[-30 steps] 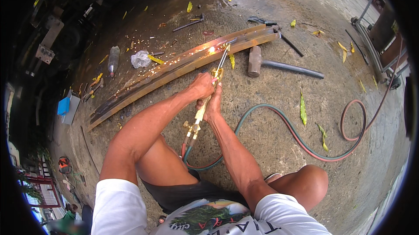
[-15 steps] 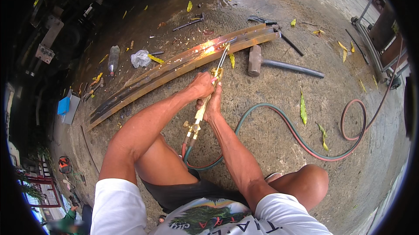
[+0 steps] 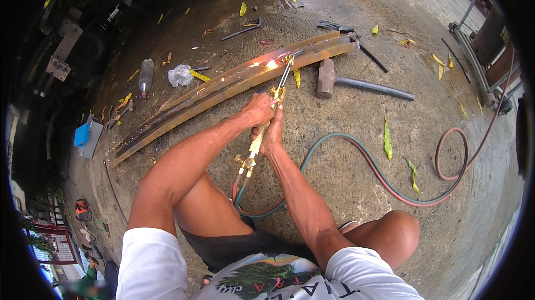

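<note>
Both my hands are closed around a brass cutting torch (image 3: 256, 145). My left hand (image 3: 258, 110) grips it near the front valve; my right hand (image 3: 272, 135) wraps the handle just behind. The torch's tip points at a long rusty steel channel beam (image 3: 239, 83) lying slantwise on the ground. Beside the tip, a spot in the channel glows bright orange-white, with small sparks running left along it. A green and red twin hose (image 3: 365, 154) leaves the torch's rear and loops off to the right.
A sledgehammer (image 3: 326, 80) lies right of the beam. Behind it are a dark tool (image 3: 333, 25) and a metal bar (image 3: 241, 32). A plastic bottle (image 3: 146, 77), a clear bag (image 3: 180, 76) and a blue box (image 3: 81, 135) lie left. A wheeled cart (image 3: 479, 60) stands far right.
The spray of sparks above the beam has shrunk, and the glow is smaller, with sparks now low along the channel. My hands and the torch have hardly moved.
</note>
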Demonstrator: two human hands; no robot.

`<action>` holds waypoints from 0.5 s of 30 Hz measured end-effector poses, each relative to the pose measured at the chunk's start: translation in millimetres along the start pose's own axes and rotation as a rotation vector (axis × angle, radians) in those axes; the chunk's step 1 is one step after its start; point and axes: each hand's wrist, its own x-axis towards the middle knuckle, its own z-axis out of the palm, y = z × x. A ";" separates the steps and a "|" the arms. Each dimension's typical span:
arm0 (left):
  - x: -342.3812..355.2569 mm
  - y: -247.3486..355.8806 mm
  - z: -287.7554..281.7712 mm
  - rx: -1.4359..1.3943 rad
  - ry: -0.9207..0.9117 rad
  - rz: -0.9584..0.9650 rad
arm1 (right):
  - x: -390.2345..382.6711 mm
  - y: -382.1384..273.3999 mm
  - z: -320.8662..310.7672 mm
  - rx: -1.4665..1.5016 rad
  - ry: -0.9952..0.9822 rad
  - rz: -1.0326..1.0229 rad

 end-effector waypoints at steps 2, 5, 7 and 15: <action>-1.1 2.0 -1.3 -0.018 -0.021 -0.016 | -1.1 0.0 0.2 0.000 0.013 0.010; -0.6 -5.4 -1.3 0.008 -0.013 0.009 | -2.8 3.2 3.7 0.003 0.002 0.013; 1.0 -6.6 0.1 0.018 -0.015 0.025 | -2.1 3.3 2.1 0.004 0.001 0.011; -1.6 -4.3 -1.9 -0.008 -0.032 0.000 | -1.7 4.1 2.1 -0.007 0.018 0.013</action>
